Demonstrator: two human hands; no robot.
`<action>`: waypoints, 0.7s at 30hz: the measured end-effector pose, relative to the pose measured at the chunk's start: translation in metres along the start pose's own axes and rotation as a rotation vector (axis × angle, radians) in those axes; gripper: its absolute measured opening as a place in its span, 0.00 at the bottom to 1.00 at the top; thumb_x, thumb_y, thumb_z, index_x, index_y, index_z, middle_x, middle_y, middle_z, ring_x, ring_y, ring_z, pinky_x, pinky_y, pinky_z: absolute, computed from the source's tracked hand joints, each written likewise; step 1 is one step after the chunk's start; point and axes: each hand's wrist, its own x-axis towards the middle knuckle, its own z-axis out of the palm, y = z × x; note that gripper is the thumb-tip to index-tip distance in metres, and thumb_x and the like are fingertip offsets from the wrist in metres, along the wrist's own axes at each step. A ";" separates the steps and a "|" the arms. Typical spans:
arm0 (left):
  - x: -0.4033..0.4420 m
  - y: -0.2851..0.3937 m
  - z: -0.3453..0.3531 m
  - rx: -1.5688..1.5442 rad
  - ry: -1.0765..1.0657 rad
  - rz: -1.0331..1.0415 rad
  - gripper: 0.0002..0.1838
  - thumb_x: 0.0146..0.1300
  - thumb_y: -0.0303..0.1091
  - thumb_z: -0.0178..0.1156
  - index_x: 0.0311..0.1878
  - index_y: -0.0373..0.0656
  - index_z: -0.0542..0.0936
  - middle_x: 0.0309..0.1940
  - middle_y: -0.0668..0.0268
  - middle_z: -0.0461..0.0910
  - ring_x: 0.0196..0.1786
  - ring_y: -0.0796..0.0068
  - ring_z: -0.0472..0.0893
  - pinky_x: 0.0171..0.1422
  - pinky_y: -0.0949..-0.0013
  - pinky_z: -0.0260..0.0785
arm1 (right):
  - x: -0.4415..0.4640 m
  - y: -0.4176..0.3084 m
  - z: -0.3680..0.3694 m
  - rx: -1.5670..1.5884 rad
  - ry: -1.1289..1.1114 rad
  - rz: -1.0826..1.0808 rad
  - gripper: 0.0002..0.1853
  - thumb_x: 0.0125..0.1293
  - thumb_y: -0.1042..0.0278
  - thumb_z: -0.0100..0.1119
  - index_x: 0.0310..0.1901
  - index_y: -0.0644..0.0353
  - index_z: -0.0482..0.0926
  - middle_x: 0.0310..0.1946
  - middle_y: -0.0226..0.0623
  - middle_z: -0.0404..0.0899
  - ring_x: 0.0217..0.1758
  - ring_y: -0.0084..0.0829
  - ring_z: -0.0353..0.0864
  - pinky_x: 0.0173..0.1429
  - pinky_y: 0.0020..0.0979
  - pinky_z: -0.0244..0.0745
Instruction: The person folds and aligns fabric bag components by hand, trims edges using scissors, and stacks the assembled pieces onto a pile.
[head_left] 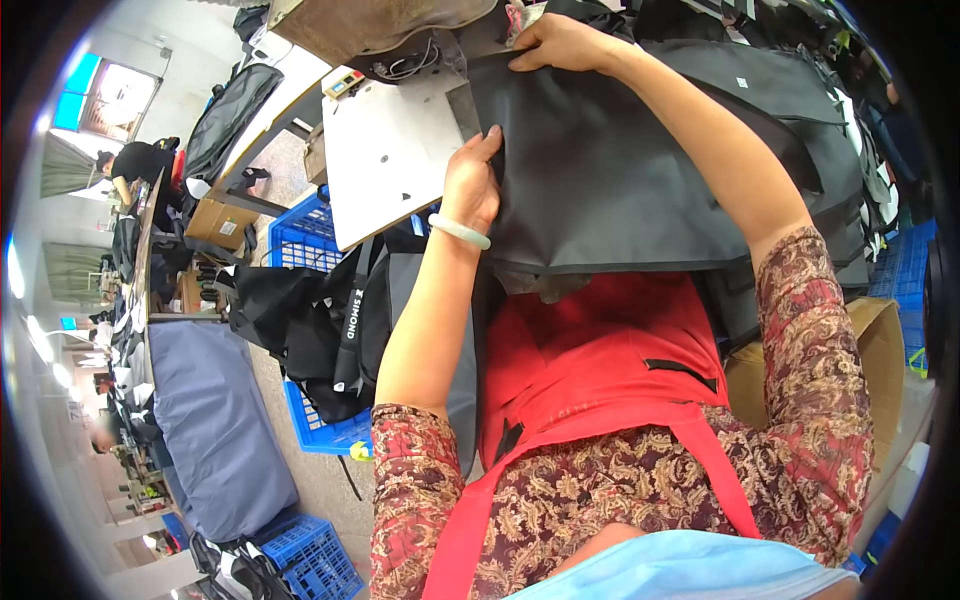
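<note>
A large black sheet of smooth, coated-looking material [620, 170] hangs across the front of my body, over a red apron [600, 350]. My left hand [473, 182] is closed on its left edge, thumb up and the other fingers partly hidden. A pale bangle [459, 231] is on that wrist. At the top edge my right hand [568, 45] pinches the sheet between thumb and fingers. Beside the left hand lies a white work surface [390, 150] with a grey metal plate [463, 110] at its right side.
More black panels [770, 90] are piled at the right. Blue crates [305, 235] with black straps and fabric stand at the left, and a cardboard box [880, 350] is at the right. Another person [140, 165] bends over a bench at the far left.
</note>
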 end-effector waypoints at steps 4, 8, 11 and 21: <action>-0.002 -0.006 -0.005 -0.063 -0.035 -0.002 0.13 0.74 0.30 0.53 0.53 0.31 0.77 0.50 0.57 0.82 0.55 0.67 0.79 0.63 0.67 0.70 | -0.002 -0.002 -0.003 -0.024 -0.082 0.018 0.16 0.62 0.59 0.67 0.42 0.66 0.85 0.31 0.36 0.83 0.38 0.24 0.79 0.49 0.29 0.73; -0.020 -0.014 0.001 -0.038 -0.048 -0.037 0.13 0.76 0.31 0.50 0.56 0.33 0.75 0.54 0.57 0.80 0.57 0.66 0.79 0.65 0.63 0.71 | -0.018 0.013 -0.011 0.014 -0.077 -0.158 0.17 0.64 0.56 0.65 0.44 0.63 0.86 0.29 0.33 0.84 0.34 0.25 0.81 0.43 0.28 0.75; -0.037 -0.018 0.002 -0.010 -0.006 -0.049 0.13 0.76 0.30 0.50 0.56 0.32 0.75 0.52 0.59 0.80 0.56 0.67 0.79 0.63 0.64 0.72 | -0.026 0.013 -0.082 0.078 -0.239 0.122 0.16 0.67 0.54 0.61 0.50 0.54 0.86 0.28 0.32 0.83 0.31 0.21 0.80 0.34 0.25 0.73; -0.071 -0.057 -0.034 0.187 -0.020 -0.119 0.16 0.74 0.33 0.56 0.57 0.30 0.75 0.52 0.59 0.80 0.54 0.70 0.79 0.61 0.68 0.70 | -0.081 0.042 -0.125 0.168 0.318 0.118 0.12 0.66 0.64 0.59 0.46 0.58 0.86 0.31 0.31 0.84 0.30 0.22 0.79 0.34 0.25 0.75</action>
